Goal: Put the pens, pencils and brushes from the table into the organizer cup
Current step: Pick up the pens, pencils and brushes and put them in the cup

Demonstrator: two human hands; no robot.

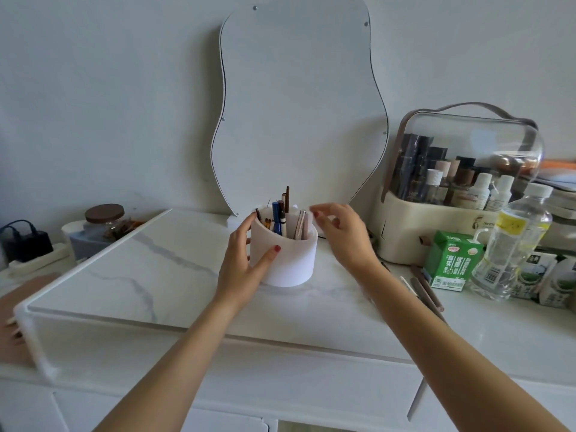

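White cylindrical plastic organizer cup stands upright on the marble-patterned white riser shelf, toward its rear edge and right half, directly in front of the wavy-edged wall mirror. Cup holds several upright items: a blue pen, a brown pencil, a spoolie brush at the left rim, and pale metallic sticks on the right side. Left hand grasps the cup's left wall, thumb across the front, fingers curled round the back rim. Right hand hovers at the cup's right rim, fingers loosely bent; no object seen between them, contact with the rim cannot be determined. Two brown pencils lie on the white worktop just right of the right forearm, near the shelf's right edge, not in the cup. Beside them: green drink carton, clear plastic bottle, and behind, a cream cosmetics case with transparent domed lid. At the worktop's left rear corner: glass jar with brown lid and black charger.
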